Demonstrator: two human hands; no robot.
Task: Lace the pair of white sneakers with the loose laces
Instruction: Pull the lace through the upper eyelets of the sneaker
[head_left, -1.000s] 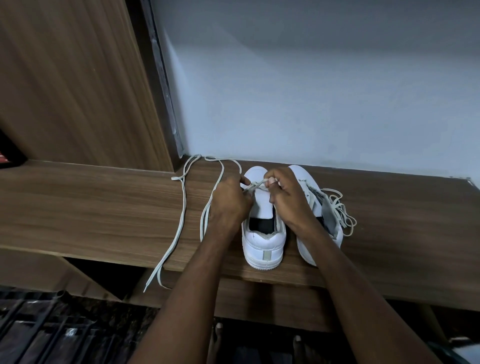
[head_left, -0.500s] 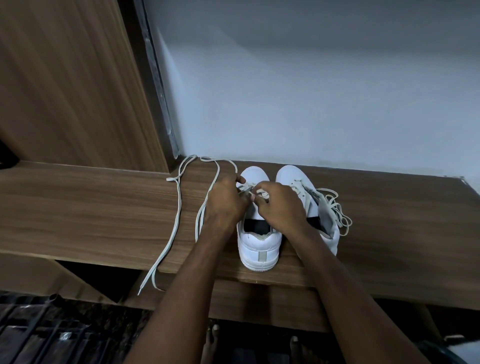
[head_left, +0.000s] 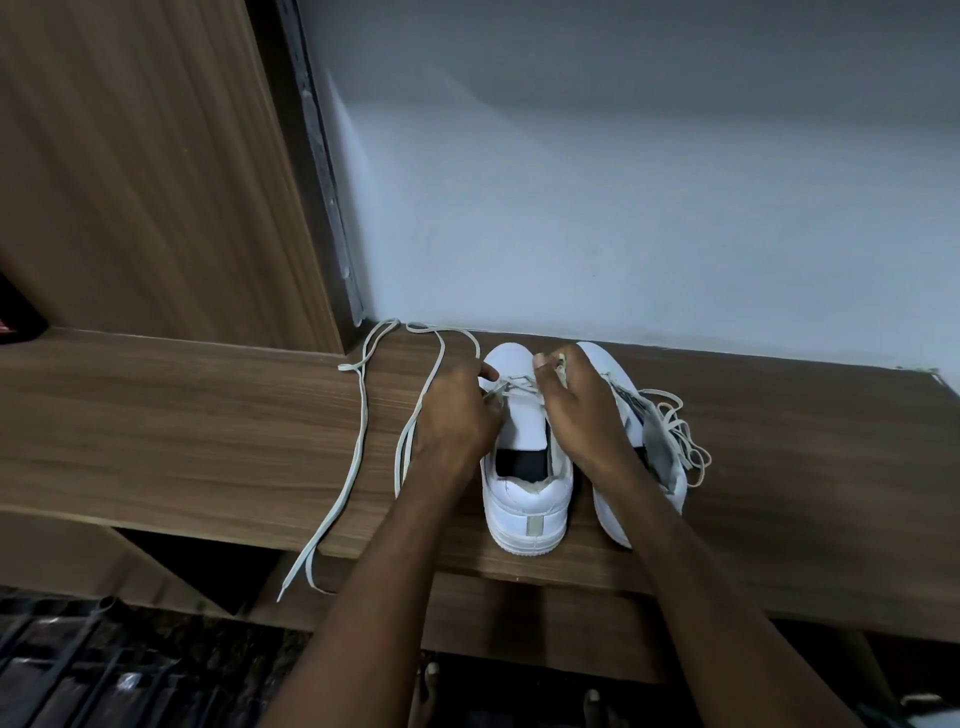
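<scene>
Two white sneakers stand side by side on the wooden shelf, toes toward the wall. Over the left sneaker, my left hand pinches its lace near the lowest eyelets, index finger pointing at the toe. My right hand grips the other stretch of that lace at the sneaker's right side, above the tongue. A long loose run of this white lace loops back toward the corner and trails off the shelf's front edge. The right sneaker is partly hidden by my right forearm, with a bundle of lace on its outer side.
A wooden cabinet panel rises at the left and a pale wall stands right behind the shoes. Below the shelf's front edge are a dark patterned floor and bare toes.
Both hands have shifted a little toward the toe of the left sneaker, my right hand rising with the lace. The shoes and the loose lace stay put.
</scene>
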